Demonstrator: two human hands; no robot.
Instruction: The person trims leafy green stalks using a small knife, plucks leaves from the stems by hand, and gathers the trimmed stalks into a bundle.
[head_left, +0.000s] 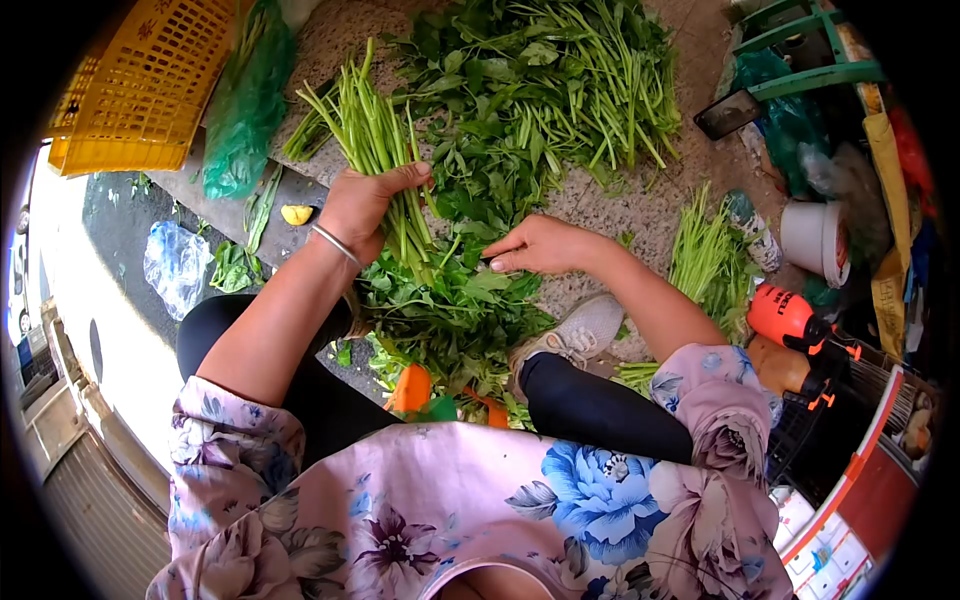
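My left hand [362, 205] is closed round a bunch of leafy greens [378, 135], its pale cut stems pointing up and away and its leaves hanging down toward my lap. Beside those leaves, my right hand [545, 246] has its thumb and forefinger close together at the foliage. Whatever is between those fingertips is too small to make out. Under and between my hands lies a heap of loose green leaves [450, 310]. Beyond it, a larger pile of the same long-stemmed greens [590, 90] spreads over the stone ground.
A yellow plastic crate [150, 90] and a green plastic bag [250, 110] stand at upper left. More stems [700, 240] lie to the right, near a white tub [815, 240] and a red spray bottle [782, 312]. Something orange [410, 388] sits between my legs.
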